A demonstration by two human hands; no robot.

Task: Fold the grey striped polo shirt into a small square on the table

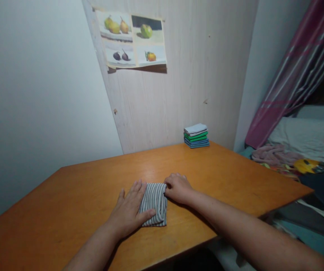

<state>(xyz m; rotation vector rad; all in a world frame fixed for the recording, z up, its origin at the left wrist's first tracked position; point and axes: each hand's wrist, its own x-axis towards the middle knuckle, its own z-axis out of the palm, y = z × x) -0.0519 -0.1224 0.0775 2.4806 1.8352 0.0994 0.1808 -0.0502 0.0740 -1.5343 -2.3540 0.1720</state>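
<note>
Both hands on the folded striped cloth (pixel 154 203).
Left hand (pixel 130 210) lies flat, fingers spread; right hand (pixel 177 187) pinches its ribbed corner on the smooth wooden table (pixel 235 180).

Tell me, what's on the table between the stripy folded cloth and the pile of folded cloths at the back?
Nothing: in the head view, only bare orange wooden table lies between the grey-striped folded cloth and the stack of white, green and blue folded cloths.

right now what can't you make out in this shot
- Left part of the striped cloth, head view: covered by the left hand.
- Right hand fingertips: curled at the cloth's upper right corner, so its grip is unclear.
- Stack of folded cloths: too small to count.
- Heap of clothes beside the table: cut off by the right edge.
</note>
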